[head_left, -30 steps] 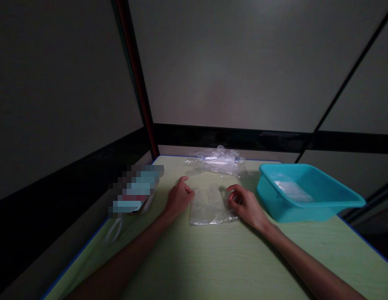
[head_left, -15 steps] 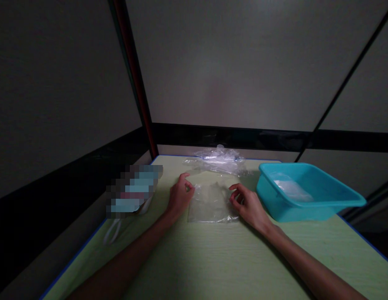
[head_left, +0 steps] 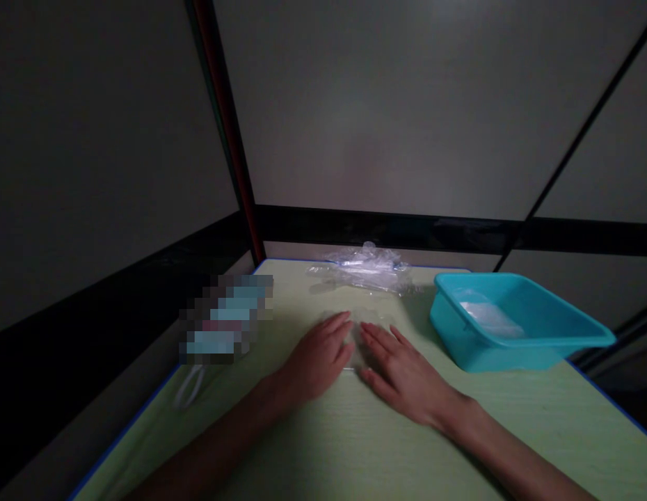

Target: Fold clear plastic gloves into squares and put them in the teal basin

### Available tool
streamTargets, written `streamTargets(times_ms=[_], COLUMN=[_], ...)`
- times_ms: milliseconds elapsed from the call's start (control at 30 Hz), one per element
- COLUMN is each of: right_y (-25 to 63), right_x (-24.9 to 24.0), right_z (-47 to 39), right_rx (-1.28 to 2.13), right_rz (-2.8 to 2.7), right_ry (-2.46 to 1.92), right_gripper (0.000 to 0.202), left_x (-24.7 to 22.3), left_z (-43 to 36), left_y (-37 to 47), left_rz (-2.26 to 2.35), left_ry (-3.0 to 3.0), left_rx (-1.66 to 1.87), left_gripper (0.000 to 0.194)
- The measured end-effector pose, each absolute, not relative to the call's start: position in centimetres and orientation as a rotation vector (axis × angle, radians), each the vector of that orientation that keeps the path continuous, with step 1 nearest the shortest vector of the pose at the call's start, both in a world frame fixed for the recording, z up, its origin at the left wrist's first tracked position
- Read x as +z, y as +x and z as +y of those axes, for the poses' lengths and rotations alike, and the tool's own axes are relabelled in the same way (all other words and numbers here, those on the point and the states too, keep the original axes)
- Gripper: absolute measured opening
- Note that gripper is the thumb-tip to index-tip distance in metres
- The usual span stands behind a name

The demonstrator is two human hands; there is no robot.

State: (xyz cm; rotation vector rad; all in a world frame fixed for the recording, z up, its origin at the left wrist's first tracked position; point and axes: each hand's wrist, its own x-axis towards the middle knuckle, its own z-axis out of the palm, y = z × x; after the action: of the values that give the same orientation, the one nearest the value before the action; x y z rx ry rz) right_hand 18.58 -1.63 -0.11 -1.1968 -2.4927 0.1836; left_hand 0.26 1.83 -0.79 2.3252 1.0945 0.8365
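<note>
A clear plastic bag [head_left: 355, 356] lies flat on the table, mostly covered by my two hands. My left hand [head_left: 319, 353] rests palm down over its left part, fingers stretched out toward the middle. Over the right part lies my right hand [head_left: 399, 365], flat as well, fingers extended and thumb apart. A narrow gap between the fingertips shows a strip of the bag and its near edge. Neither hand grips anything.
A pile of clear plastic bags [head_left: 368, 268] lies at the table's far edge. A turquoise basin [head_left: 537, 351] on the right holds flat clear plastic [head_left: 490, 319]. At left is a pixelated object with a white strap loop [head_left: 190, 386]. Panelled walls stand behind and left.
Both hands have come closer together and flattened onto the bag. Before, their fingers were curled at its left and right sides, with more of the bag showing.
</note>
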Motion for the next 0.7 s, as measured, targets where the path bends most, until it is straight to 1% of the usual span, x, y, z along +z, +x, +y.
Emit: streamTargets(times_ms=[100, 200, 433, 600, 700], right_y=[18.5, 18.8, 19.2, 19.1, 19.0], right_x=[-0.9, -1.5, -2.1, -2.2, -2.2], right_z=[-2.4, -2.6, -2.5, -2.4, -2.4], right_rx=[0.22, 0.241, 0.17, 0.14, 0.15], right_rz=[-2.616, -2.634, -2.66, -2.69, -2.701], right_ry=[-1.163, -1.179, -1.214, -1.231, -1.252], right_gripper=[0.063, 0.068, 0.07, 0.07, 0.07], left_x=[-1.2, -1.5, -1.7, -1.4, -1.2], left_z=[0.7, 0.5, 0.7, 0.6, 0.5], left_y=[-0.3, -1.1, -1.9, -2.0, -1.9], left_rz=[0.916, 0.861, 0.877, 0.975, 0.993], left_ry=[2.292, 2.299, 2.553, 2.762, 2.812], left_rx=[0.688, 0.609, 0.491, 0.238, 0.186], left_gripper=[0.049, 0.055, 0.059, 0.062, 0.062])
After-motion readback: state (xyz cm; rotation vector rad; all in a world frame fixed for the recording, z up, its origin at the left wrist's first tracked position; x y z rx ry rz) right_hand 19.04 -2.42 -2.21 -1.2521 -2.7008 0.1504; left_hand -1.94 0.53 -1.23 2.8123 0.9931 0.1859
